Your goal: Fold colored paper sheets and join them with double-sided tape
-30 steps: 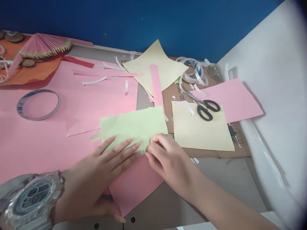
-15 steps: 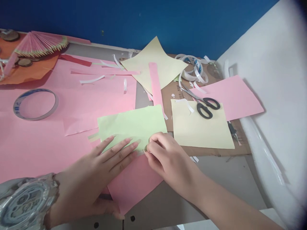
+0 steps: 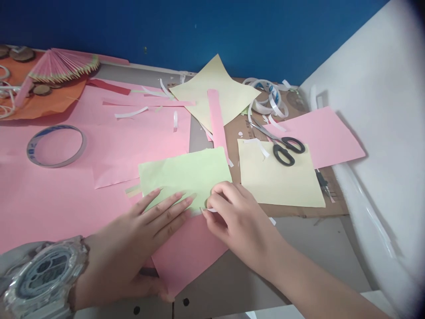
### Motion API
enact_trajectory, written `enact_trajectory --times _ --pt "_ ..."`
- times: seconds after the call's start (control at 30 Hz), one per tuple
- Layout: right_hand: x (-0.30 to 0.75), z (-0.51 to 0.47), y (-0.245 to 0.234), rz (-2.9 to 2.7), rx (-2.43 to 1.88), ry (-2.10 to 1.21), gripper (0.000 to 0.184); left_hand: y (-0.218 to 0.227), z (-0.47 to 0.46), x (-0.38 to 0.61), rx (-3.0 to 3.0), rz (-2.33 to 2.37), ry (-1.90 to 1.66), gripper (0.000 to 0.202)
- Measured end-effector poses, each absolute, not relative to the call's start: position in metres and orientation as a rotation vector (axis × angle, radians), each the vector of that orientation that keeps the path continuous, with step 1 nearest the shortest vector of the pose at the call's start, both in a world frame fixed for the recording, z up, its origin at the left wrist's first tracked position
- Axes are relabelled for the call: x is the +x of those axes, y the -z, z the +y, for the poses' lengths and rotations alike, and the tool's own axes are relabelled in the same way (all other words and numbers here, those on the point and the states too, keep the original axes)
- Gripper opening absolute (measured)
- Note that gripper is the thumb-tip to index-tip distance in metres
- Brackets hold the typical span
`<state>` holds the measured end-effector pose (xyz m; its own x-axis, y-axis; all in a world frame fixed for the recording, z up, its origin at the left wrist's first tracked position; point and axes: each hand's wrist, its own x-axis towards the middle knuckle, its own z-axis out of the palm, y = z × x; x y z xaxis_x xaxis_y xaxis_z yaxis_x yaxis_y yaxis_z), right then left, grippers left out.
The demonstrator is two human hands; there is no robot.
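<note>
My left hand (image 3: pixel 159 235) lies flat with its fingers stretched out along the near edge of a light green paper sheet (image 3: pixel 186 170). Under that edge, a pink sheet (image 3: pixel 191 248) extends toward me. At the near right edge of the green sheet, my right hand (image 3: pixel 237 217) is closed in a pinch. A narrow white strip of tape backing (image 3: pixel 210 210) shows between its thumb and index finger. The other end of the strip runs along the paper edge, and where it ends I cannot tell.
Black-handled scissors (image 3: pixel 287 150) rest on a cream sheet (image 3: pixel 282 181). A tape roll (image 3: pixel 83 148) lies at left. Behind are a cream diamond-shaped sheet (image 3: pixel 232 93), another tape roll (image 3: pixel 279 99), a folded pink fan (image 3: pixel 63 66) and white scraps. A white wall (image 3: pixel 381 110) bounds the right.
My right hand has shifted slightly right, and more of the white backing strip shows between its fingers. My left hand stays flat on the green sheet. The view has shifted slightly.
</note>
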<state>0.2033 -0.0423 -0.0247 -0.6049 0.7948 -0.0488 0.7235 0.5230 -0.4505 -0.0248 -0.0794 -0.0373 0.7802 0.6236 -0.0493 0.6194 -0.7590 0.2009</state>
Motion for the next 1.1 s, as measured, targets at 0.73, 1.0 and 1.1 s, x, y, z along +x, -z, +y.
enact_trajectory --times 0.73,1.0,1.1 --pt "0.213 -0.033 0.021 -2.701 -1.414 -0.558 0.024 0.035 -0.084 -0.021 2.725 1.066 -0.014 0.095" --pt "0.213 -0.036 0.027 -2.738 -1.412 -0.472 0.024 0.035 -0.086 -0.020 2.740 1.097 -0.039 0.094" --pt "0.213 -0.036 0.026 -2.731 -1.406 -0.461 0.023 0.036 -0.087 -0.020 2.749 1.111 -0.071 0.094"
